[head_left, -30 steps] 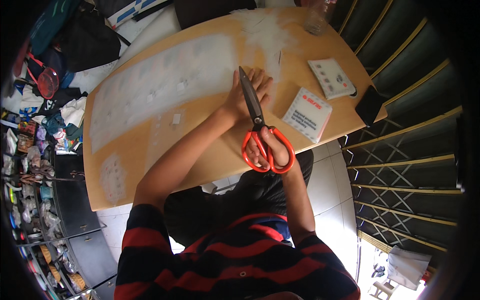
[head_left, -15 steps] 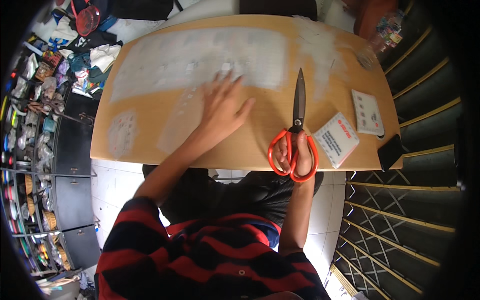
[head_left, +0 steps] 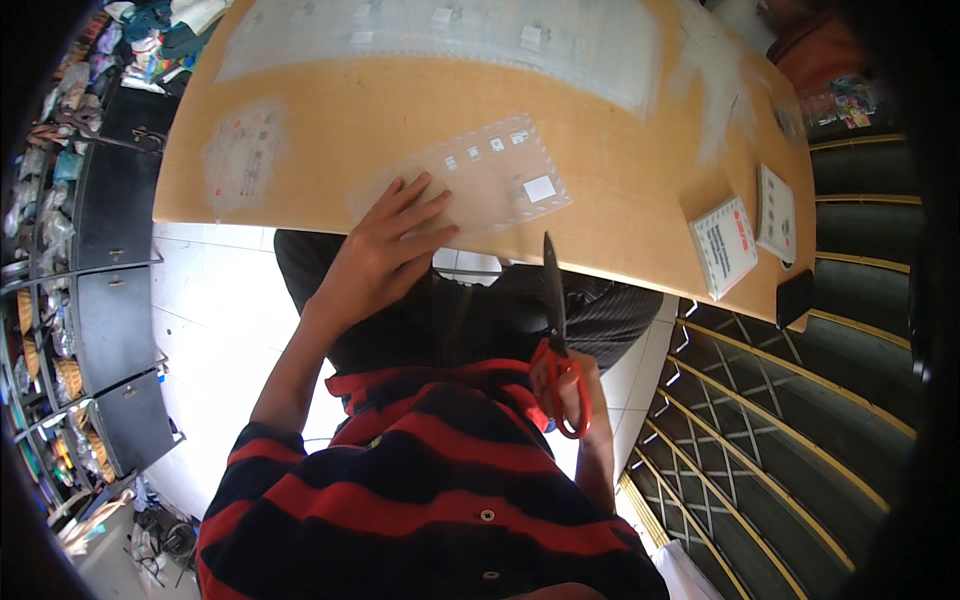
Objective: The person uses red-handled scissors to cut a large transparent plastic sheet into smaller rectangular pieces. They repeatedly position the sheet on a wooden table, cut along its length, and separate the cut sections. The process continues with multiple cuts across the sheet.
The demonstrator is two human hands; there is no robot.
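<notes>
My left hand [head_left: 395, 240] lies at the table's near edge with its fingers spread over the left part of a clear plastic sleeve [head_left: 500, 180]. The sleeve has a striped white border and small white printed marks, and it lies slanted on the wood. My right hand [head_left: 575, 390] grips a pair of scissors [head_left: 554, 300] by its red handles, over my lap. The dark blades look closed and point up toward the table edge, apart from the sleeve.
On the wooden table [head_left: 330, 120] are a wide layer of clear plastic sheets [head_left: 400, 35], a small sleeve stack [head_left: 245, 155] at left and plastic scraps [head_left: 710, 80]. Two printed packs [head_left: 724, 247] and a black phone [head_left: 795, 298] sit at right. A folding metal gate [head_left: 770, 400] stands beyond.
My left hand has come back to the near edge, and the sleeve now lies slanted farther right. The scissors have dropped from over the table to my lap. The view has shifted.
</notes>
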